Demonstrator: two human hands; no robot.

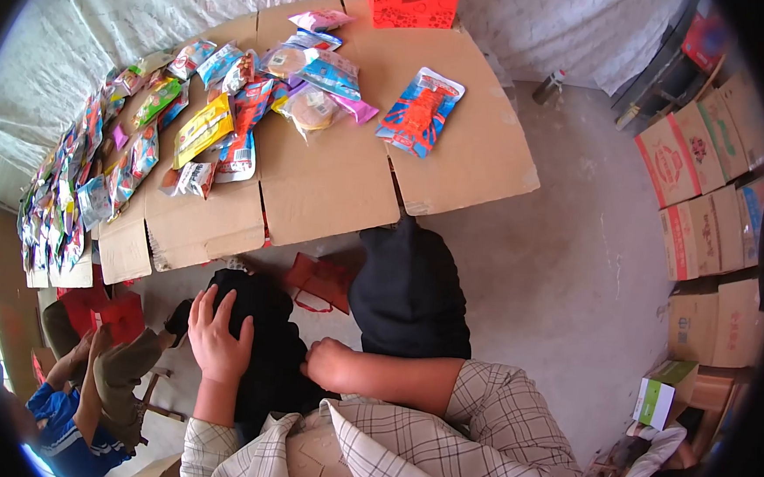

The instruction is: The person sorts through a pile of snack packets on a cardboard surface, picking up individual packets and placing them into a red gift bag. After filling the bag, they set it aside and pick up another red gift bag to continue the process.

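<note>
My left hand [220,333] rests on my dark trouser leg, its fingers spread and nothing in it. My right hand [329,365] lies between my thighs with its fingers curled in; whether it holds anything is hidden. Beyond my knees is a cardboard-covered table [315,191]. On it, a blue and red packet [421,111] lies apart on the right. A yellow packet [204,131], a clear packet with a round item [309,110] and several other colourful packets lie in the middle. A dense pile of packets [61,193] covers the left end. Neither hand touches them.
A red box [414,3] stands at the table's far edge. Red bags [320,280] lie beneath the table. Another person in blue [82,430] sits at the lower left. Stacked cartons [706,232] line the right side; a bottle [549,87] stands on the floor.
</note>
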